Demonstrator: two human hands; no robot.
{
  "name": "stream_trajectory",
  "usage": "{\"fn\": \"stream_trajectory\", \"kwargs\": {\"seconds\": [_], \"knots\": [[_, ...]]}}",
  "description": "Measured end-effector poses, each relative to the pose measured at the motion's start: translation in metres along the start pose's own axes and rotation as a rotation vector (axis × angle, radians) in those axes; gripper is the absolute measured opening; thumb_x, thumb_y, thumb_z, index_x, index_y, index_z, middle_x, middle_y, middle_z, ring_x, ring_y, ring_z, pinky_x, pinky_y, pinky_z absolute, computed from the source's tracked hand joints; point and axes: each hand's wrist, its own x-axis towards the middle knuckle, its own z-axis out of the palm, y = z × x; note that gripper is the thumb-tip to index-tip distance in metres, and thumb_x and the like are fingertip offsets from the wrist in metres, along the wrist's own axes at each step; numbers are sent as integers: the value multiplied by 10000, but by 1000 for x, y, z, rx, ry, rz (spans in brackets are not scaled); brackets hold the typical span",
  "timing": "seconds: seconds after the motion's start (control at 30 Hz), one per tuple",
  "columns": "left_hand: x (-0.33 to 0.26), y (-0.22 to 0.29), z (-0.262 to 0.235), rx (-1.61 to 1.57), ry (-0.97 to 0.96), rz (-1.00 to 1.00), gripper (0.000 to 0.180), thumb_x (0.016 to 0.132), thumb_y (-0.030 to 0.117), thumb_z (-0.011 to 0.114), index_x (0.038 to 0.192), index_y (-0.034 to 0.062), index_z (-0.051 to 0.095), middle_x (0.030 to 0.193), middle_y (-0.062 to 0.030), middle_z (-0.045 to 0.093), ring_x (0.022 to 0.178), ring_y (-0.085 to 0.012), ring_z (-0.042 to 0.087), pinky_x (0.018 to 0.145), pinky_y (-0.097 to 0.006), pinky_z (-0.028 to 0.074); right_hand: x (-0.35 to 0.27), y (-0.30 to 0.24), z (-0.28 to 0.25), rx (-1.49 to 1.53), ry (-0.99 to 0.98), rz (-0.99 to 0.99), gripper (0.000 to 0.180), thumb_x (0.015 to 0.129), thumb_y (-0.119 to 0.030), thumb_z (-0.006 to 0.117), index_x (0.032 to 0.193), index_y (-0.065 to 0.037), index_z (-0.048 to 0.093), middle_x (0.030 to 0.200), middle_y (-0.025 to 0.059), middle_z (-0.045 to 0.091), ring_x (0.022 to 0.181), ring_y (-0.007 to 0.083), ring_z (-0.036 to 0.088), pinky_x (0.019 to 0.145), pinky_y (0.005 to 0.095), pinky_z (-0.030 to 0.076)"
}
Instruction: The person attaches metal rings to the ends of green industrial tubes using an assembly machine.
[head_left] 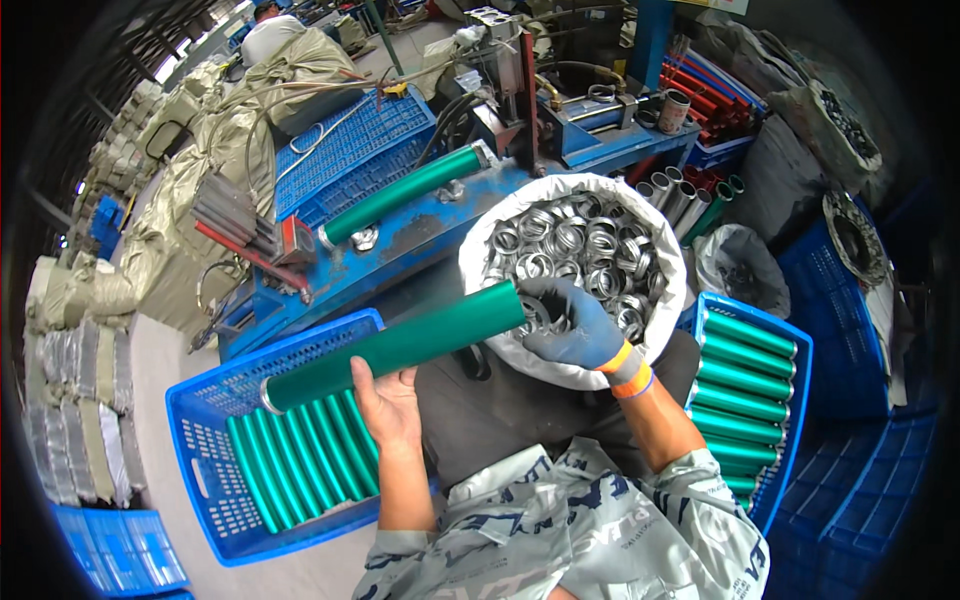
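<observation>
My bare left hand [388,405] grips a green metal tube [400,345] from below, its thumb up against the near side. The tube slants across in front of me, right end higher, with a silver ring on its left end. My right hand [578,328], in a blue-grey glove with an orange cuff, pinches a metal ring [534,316] at the tube's right end. Whether this ring sits inside the tube or only touches it I cannot tell; fingers partly hide it. Just behind the right hand stands a white sack [668,290] full of loose metal rings [570,240].
A blue crate [205,490] of green tubes stands at left, another blue crate [800,420] of them at right. Beyond, a blue workbench [400,240] carries a second green tube [405,193] between clamping parts. Bare pipes [675,195] lie right of the sack.
</observation>
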Motion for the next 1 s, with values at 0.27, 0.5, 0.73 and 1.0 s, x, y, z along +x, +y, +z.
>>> {"fn": "stream_trajectory", "kwargs": {"seconds": [0.27,0.5,0.73,1.0], "knots": [[-3,-3,-7,97,5,-7,424,988,351,589,1293,59,551,1242,-133,630,1098,-262,644,896,-414,566,4,12,9,447,104,44,782,826,-189,779,1462,36,383,1334,115,566,1190,191,559,1036,346,442],[2,-11,-9,72,17,3,425,974,338,612,1300,73,547,1257,-133,621,1117,-273,638,904,-430,564,3,17,18,415,180,141,629,836,-72,699,1417,28,480,1317,93,589,1115,146,594,965,305,487],[11,-15,-17,29,-36,4,401,968,278,616,1311,85,542,1272,-141,609,1133,-285,633,905,-448,569,8,20,26,493,252,119,720,860,-14,694,1487,46,346,1448,148,472,1291,196,488,1089,331,394],[20,-21,-25,12,-58,-23,355,971,271,602,1266,74,583,1292,-147,602,1150,-279,625,917,-442,569,30,17,37,73,96,42,746,928,-155,612,1547,1,228,1397,110,475,1256,179,462,1080,307,348]]}}
